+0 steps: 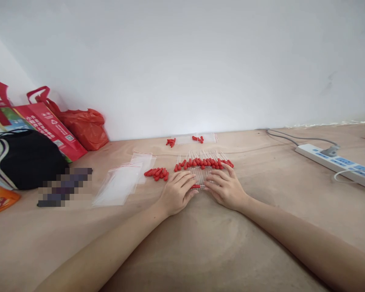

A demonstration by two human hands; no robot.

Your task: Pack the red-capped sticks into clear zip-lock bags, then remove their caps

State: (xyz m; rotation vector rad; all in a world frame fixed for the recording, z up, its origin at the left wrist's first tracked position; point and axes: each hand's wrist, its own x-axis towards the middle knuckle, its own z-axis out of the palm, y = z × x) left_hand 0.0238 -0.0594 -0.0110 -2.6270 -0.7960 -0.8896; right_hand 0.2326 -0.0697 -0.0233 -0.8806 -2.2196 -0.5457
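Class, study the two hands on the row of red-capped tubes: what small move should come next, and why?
Probably slide the left hand and right hand together to bunch the row of tubes. Both hands lie flat and open on its near ends, the tubes are fanned out, and clear bags lie alongside.

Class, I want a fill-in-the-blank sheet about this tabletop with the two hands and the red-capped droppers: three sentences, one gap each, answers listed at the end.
1. The left hand and the right hand lie flat on a row of clear droppers with ____ bulbs.
2. The clear zip bags lie to the ____ of the left hand.
3. The white power strip lies to the ____ of the right hand.
Missing words: red; left; right.
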